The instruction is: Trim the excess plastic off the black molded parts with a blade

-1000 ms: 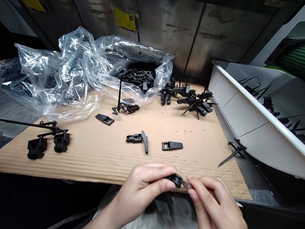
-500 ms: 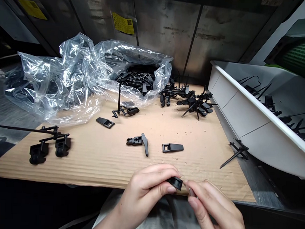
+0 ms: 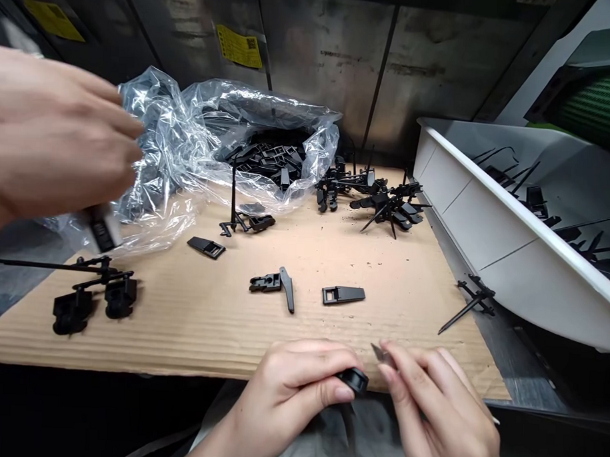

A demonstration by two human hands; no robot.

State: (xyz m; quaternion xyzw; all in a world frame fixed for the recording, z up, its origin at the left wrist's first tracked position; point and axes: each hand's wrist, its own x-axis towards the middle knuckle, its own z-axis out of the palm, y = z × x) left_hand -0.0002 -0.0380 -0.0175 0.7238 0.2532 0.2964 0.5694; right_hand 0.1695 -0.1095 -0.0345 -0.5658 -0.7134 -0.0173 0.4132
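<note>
My left hand (image 3: 299,395) pinches a small black plastic part (image 3: 354,379) between thumb and fingers near the cardboard's front edge. In my right hand (image 3: 439,400) is a small pointed blade (image 3: 378,353), its tip a little apart from the black part; the rest of the tool is mostly hidden in the fist. Just beyond my hands lie a flat tapered black piece (image 3: 343,295) and a black clip with a lever (image 3: 273,285). Another tapered piece (image 3: 206,247) rests farther left.
Another person's hand (image 3: 62,140), blurred, holds a black part at upper left. A clear plastic bag (image 3: 188,138) of black pieces lies behind. Black sprues with parts (image 3: 95,294) sit left, more (image 3: 386,201) at the back, one bare sprue (image 3: 470,302) beside the white bin (image 3: 485,215).
The other person's hand has entered from the left, holding a black part. My right hand's blade has drawn away from the part in my left hand, which has turned slightly.
</note>
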